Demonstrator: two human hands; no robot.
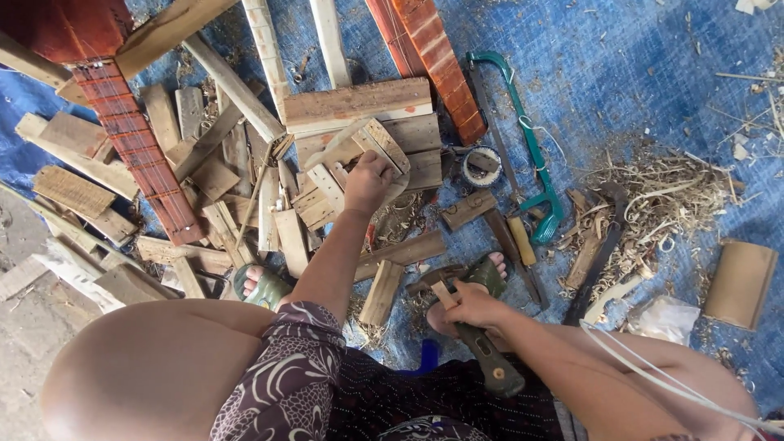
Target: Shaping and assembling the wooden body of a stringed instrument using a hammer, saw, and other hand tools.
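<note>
Two hands, left [367,181] gripping rough wood block [377,143], right [472,306] holding green-handled tool [490,363]

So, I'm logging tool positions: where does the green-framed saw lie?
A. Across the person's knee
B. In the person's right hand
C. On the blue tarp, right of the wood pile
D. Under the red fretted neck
C: the green-framed saw lies flat on the blue tarp, right of the wood pile, untouched by either hand.
</note>
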